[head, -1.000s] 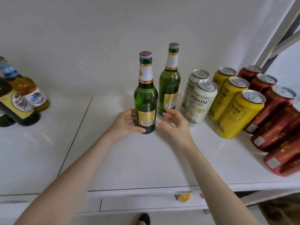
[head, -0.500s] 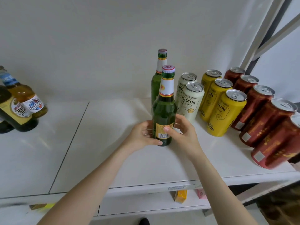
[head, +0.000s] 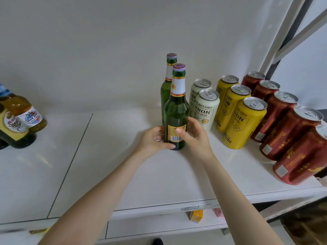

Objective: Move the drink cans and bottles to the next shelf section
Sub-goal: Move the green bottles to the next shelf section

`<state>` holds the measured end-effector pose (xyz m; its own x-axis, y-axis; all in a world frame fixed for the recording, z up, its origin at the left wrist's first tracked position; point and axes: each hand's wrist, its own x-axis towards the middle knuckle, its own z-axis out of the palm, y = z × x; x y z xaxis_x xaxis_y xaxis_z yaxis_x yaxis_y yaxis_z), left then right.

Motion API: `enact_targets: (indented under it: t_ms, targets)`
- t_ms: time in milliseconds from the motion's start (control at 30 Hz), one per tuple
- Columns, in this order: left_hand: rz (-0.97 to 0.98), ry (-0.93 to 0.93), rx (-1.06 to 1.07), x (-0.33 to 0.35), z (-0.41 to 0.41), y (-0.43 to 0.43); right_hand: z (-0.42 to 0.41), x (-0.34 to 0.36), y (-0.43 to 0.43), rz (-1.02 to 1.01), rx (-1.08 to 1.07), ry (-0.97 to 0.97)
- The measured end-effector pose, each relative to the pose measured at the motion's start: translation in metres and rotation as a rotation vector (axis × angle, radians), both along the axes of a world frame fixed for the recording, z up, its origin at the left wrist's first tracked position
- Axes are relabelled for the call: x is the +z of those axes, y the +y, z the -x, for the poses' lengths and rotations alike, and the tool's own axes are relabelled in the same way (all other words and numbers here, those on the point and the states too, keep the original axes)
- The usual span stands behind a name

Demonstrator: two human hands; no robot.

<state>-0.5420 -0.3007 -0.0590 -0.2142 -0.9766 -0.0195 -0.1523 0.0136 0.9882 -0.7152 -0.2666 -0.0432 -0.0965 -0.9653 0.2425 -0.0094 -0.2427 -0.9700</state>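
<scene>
A green glass bottle with a white neck label stands upright on the white shelf. My left hand wraps its lower left side and my right hand cups its lower right side. A second green bottle stands right behind it, partly hidden. To the right stand two white cans, three yellow cans and several red cans.
Brown and dark bottles stand on the left shelf section, past the seam between the panels. A slanted metal frame post rises at the right. A lower shelf holds small yellow and pink packs.
The front green bottle slid right, from beside the second bottle to directly in front of it. Both hands stayed around its base. My view shifted to the left.
</scene>
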Motion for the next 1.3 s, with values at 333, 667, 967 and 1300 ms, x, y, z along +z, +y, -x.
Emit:
enact_targets:
  t_ms: [333, 667, 967, 1300]
  targets:
    - [-0.001, -0.006, -0.016, 0.002, 0.000, -0.019, -0.005, -0.002, -0.014, -0.045, -0.017, 0.000]
    - [0.003, -0.041, -0.019, 0.003, -0.001, -0.022, -0.007, 0.004, -0.013, -0.063, -0.027, 0.009]
    - [0.009, -0.149, -0.038, 0.009, -0.008, -0.012, -0.002, 0.008, -0.009, -0.114, -0.084, 0.045]
    - [0.220, -0.560, 0.105, 0.011, -0.037, 0.037, 0.013, 0.007, 0.049, -0.129, -0.289, 0.518]
